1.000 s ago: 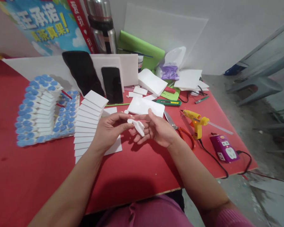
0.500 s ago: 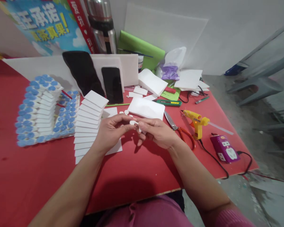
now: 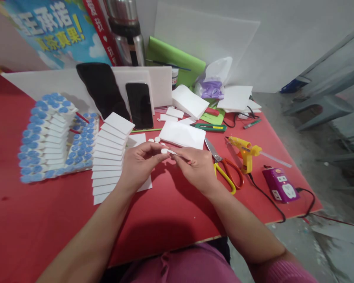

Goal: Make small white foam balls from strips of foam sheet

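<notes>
Between my two hands is a small white piece (image 3: pixel 164 151), rounded at its left end with a thin strip running right. My left hand (image 3: pixel 141 161) pinches the rounded end between thumb and fingertips. The strip end is pinched by my right hand (image 3: pixel 196 167), whose lower fingers are partly hidden. Just beyond the fingertips lie a few small white round pieces (image 3: pixel 157 139). A fanned row of white cards (image 3: pixel 109 157) stretches beside my left hand. Behind my hands rests a stack of white sheets (image 3: pixel 183 134).
Scissors (image 3: pixel 231 179) with red and yellow handles lie right of my right hand, near a yellow glue gun (image 3: pixel 245 151) and a purple power socket (image 3: pixel 280 184). A green cutter (image 3: pixel 211 127) lies farther back. Far left stands a blue-and-white stepped model (image 3: pixel 44 137); two phones (image 3: pixel 140 105) lean behind.
My right hand has turned, its lower fingers curling in under the palm, so the yellow scissor handle now shows. The small white piece stays between both hands.
</notes>
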`<state>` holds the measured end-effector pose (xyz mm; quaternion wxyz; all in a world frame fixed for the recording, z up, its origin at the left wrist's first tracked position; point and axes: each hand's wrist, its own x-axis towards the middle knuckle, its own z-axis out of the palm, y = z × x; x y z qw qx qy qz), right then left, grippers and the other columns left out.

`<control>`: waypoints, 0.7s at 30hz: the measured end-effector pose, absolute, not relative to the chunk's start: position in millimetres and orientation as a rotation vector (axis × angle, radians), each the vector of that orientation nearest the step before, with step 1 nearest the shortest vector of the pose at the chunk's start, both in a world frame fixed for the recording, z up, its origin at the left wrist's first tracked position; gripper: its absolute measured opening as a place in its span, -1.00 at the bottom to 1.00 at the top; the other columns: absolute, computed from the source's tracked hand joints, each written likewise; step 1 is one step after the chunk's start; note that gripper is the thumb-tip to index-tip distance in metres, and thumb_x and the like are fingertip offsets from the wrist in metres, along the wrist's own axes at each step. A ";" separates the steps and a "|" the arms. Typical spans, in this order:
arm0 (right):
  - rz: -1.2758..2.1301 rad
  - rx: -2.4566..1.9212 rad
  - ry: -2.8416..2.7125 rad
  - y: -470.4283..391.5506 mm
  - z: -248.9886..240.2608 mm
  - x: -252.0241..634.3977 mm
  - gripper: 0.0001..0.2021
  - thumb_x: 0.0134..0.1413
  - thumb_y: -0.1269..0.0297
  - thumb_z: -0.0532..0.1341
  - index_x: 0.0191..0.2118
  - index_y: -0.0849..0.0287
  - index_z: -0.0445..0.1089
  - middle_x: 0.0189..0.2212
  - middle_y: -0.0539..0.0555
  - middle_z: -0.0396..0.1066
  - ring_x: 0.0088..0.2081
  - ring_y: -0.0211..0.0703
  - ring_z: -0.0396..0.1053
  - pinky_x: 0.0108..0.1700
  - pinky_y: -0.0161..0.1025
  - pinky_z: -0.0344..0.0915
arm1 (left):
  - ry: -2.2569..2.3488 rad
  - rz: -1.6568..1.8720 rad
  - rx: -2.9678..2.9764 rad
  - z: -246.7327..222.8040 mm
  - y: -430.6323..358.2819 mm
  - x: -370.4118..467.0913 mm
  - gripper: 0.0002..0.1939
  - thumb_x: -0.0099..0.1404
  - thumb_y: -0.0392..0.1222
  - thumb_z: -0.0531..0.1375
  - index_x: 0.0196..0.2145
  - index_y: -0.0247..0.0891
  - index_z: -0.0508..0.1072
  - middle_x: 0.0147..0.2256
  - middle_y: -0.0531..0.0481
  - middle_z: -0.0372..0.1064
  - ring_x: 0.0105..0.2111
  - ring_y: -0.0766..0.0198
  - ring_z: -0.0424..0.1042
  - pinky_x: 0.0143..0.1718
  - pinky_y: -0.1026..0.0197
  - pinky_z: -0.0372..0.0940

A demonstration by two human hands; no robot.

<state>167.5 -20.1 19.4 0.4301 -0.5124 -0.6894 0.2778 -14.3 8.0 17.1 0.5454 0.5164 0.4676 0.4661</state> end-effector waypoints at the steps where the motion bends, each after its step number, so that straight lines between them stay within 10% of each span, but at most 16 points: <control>1: 0.617 -1.250 -1.778 -20.2 18.0 167.3 -0.77 0.35 0.30 0.23 -0.07 0.03 0.66 -0.26 0.07 0.68 -0.21 -0.07 0.62 -0.11 -0.15 0.50 | 1.107 1.115 1.215 18.0 7.9 -13.7 -0.71 0.03 -0.04 0.56 -0.34 -0.23 0.67 -0.36 -0.04 0.63 -0.35 0.17 0.58 -0.22 0.14 0.51; 21: 0.535 -1.099 -1.953 -14.3 13.6 174.2 -0.71 0.38 0.33 0.13 -0.07 0.06 0.63 -0.27 0.09 0.67 -0.27 -0.10 0.61 -0.20 -0.17 0.50 | 1.006 1.132 1.159 9.3 9.6 -13.5 -0.67 -0.11 -0.23 0.59 -0.44 -0.23 0.55 -0.42 0.05 0.48 -0.39 0.27 0.46 -0.32 0.21 0.42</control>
